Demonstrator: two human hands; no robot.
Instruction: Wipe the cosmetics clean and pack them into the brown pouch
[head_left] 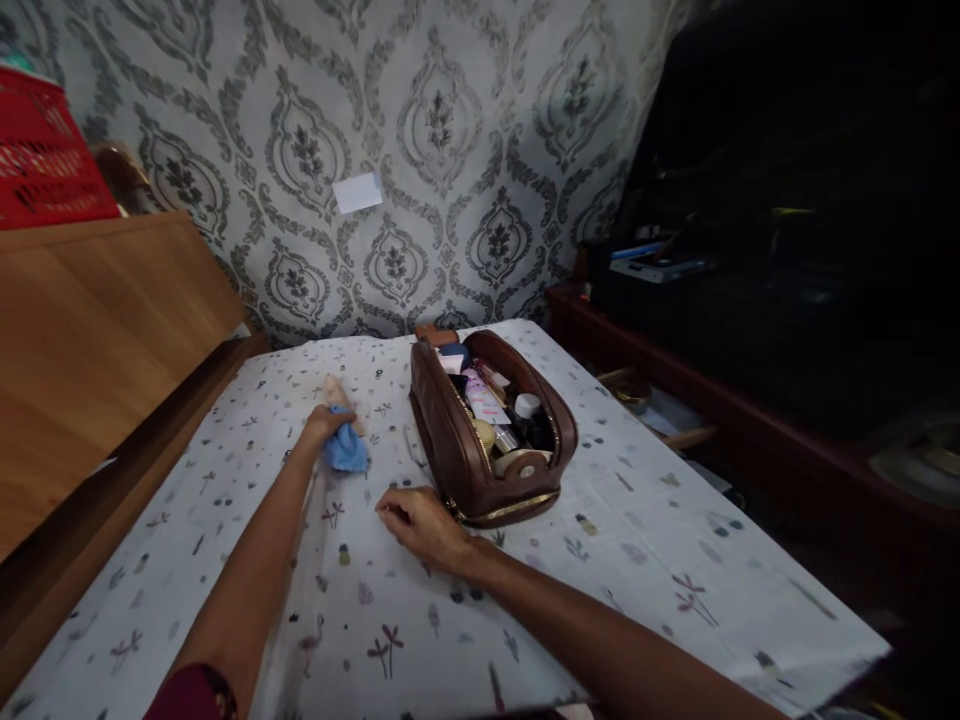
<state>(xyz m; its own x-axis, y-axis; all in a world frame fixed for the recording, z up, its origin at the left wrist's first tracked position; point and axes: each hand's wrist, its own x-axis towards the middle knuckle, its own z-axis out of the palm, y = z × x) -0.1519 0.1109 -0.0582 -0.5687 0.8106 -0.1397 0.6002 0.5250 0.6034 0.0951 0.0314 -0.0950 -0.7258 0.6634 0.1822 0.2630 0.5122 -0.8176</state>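
Observation:
My left hand point(324, 424) is closed on a blue cloth point(346, 448), which hangs down from the fingers over the table's left half. Just beyond that hand a pale beige item point(334, 388) lies against the cloth; I cannot make out what it is. My right hand point(420, 520) rests near the front corner of a brown leather toiletry bag point(457, 440), its fingers curled in and no object visible in them. The bag stands unzipped, packed with several small items, among them a jar with a white cap point(527, 405) and a pink-and-white tube point(481, 395).
A white printed cloth covers the table point(637, 560). Behind the bag sits a small brown item point(436, 334). A wooden panel point(97, 320) slants along the left, with a red basket point(52, 150) above it. To the right is a dark cabinet with an open drawer point(690, 437).

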